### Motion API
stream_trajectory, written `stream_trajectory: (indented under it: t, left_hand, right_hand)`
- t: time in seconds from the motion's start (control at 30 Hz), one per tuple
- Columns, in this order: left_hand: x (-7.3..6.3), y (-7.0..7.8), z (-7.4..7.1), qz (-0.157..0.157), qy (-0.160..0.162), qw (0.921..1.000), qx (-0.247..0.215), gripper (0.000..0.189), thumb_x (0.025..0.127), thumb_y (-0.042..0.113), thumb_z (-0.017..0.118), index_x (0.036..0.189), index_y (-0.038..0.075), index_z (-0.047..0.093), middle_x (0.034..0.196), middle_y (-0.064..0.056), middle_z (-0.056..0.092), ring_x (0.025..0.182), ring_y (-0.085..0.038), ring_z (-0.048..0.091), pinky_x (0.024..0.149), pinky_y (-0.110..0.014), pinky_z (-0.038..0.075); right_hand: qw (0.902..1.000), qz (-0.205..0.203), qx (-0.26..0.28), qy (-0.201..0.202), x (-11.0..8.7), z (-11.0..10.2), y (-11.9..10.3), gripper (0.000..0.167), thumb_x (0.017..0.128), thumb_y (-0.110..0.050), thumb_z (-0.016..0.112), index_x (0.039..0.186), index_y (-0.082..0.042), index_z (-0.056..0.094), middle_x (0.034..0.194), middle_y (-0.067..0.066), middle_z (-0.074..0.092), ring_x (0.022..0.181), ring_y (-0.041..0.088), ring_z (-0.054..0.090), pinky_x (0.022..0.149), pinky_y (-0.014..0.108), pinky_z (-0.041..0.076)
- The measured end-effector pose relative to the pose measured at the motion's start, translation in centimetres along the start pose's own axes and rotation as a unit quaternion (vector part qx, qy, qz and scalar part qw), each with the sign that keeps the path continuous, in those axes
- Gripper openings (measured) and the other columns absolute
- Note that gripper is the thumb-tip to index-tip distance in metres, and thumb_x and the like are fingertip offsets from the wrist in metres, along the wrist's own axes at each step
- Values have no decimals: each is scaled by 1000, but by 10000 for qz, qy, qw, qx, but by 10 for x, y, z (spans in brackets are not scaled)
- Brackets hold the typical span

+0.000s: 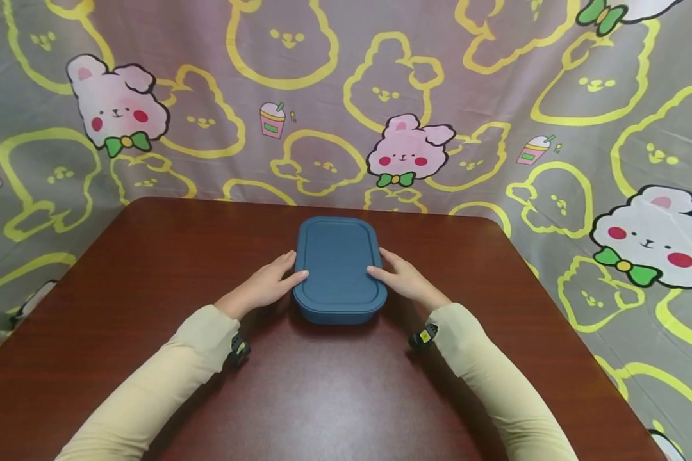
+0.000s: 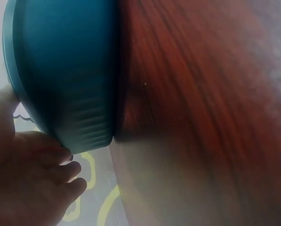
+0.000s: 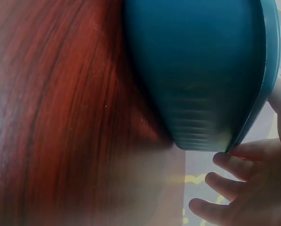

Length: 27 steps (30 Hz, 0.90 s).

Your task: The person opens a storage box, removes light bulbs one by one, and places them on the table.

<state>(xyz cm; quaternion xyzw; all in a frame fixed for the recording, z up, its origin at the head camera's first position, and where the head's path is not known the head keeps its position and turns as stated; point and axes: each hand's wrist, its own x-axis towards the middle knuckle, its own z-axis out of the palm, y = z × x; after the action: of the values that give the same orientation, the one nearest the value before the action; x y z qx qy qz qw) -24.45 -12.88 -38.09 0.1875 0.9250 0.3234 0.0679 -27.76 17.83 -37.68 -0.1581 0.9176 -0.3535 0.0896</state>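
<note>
A blue rectangular storage box with a flat lid stands upright on the brown wooden table, its lid on. My left hand holds its left edge, thumb on top of the lid and fingers at the side. On the opposite edge, my right hand grips it in the same way. Seen from the left wrist, the ribbed box wall meets the tabletop, and the left hand has its index finger by the rim. The right wrist view has the right hand at the lid's rim, its other fingers spread below.
The dark reddish-brown table has rounded far corners. Behind and beside it hangs a grey curtain with yellow outlines and cartoon rabbits. Small dark devices, a left one and a right one, are worn at the wrists.
</note>
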Motion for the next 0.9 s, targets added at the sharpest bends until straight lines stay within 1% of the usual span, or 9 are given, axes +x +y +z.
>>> stream_trajectory:
  t: [0.13, 0.23, 0.37, 0.47, 0.6, 0.67, 0.77, 0.83, 0.9]
  left_hand:
    - [0, 1, -1, 54, 11, 10000, 29, 77, 95, 51, 39, 144, -3, 16, 150, -18, 13, 137, -30, 11, 107, -46, 15]
    - [0, 1, -1, 77, 55, 9999, 66, 76, 95, 50, 40, 144, -4, 17, 150, -19, 14, 137, -31, 12, 107, -46, 15]
    - [0, 2, -2, 60, 81, 9999, 38, 77, 94, 52, 39, 144, -3, 17, 150, -17, 14, 137, -30, 12, 107, -45, 15]
    - [-2, 3, -3, 57, 161, 9998, -44, 76, 95, 52, 38, 144, -2, 17, 151, -15, 14, 137, -28, 11, 107, -45, 14]
    - [-4, 6, -6, 180, 373, 9991, -124, 71, 96, 48, 38, 144, -1, 20, 150, -14, 15, 137, -26, 11, 107, -44, 15]
    - [-5, 6, -8, 234, 476, 9985, -147, 68, 97, 46, 39, 144, -1, 23, 150, -15, 16, 137, -28, 13, 107, -46, 16]
    - [-7, 7, -11, 273, 645, 9974, -178, 64, 97, 44, 40, 143, 0, 27, 150, -16, 17, 136, -30, 15, 106, -49, 17]
    - [-9, 7, -14, 276, 751, 9965, -236, 62, 97, 42, 42, 143, 1, 29, 150, -16, 18, 136, -32, 16, 105, -51, 18]
    - [-11, 9, -17, 284, 858, 9954, -307, 61, 96, 39, 45, 142, 2, 31, 149, -17, 19, 135, -33, 17, 104, -52, 19]
  right_hand:
    - [9995, 111, 280, -91, -2, -3, -3, 87, 83, -62, 53, 147, -12, 22, 147, 8, 28, 133, 23, 24, 103, 48, 26]
    - [9989, 115, 431, -175, -3, -5, -5, 88, 82, -62, 54, 147, -12, 22, 147, 8, 28, 133, 23, 24, 103, 49, 26]
    - [9987, 95, 427, -278, -3, -7, -7, 90, 82, -61, 54, 147, -11, 19, 148, 8, 24, 135, 23, 21, 103, 49, 24]
    - [9989, 48, 381, -254, -4, -9, -9, 90, 83, -60, 55, 148, -10, 18, 149, 8, 22, 135, 23, 20, 104, 48, 24]
    - [9992, -110, 385, -94, -4, -12, -17, 89, 83, -57, 57, 147, -9, 18, 146, 10, 28, 131, 23, 29, 102, 46, 29]
    - [9992, -178, 368, -25, -5, -15, -22, 88, 83, -55, 58, 148, -10, 18, 143, 10, 34, 125, 24, 36, 98, 46, 33]
    - [9987, -224, 459, -48, -8, -20, -29, 86, 84, -50, 61, 148, -13, 17, 130, 13, 47, 105, 26, 52, 86, 48, 44]
    - [9978, -225, 604, -123, -10, -23, -34, 86, 84, -46, 63, 149, -14, 16, 117, 13, 53, 84, 27, 60, 73, 47, 50]
    - [9964, -219, 795, -218, -10, -26, -37, 87, 84, -42, 65, 149, -16, 13, 108, 14, 55, 66, 28, 61, 62, 45, 53]
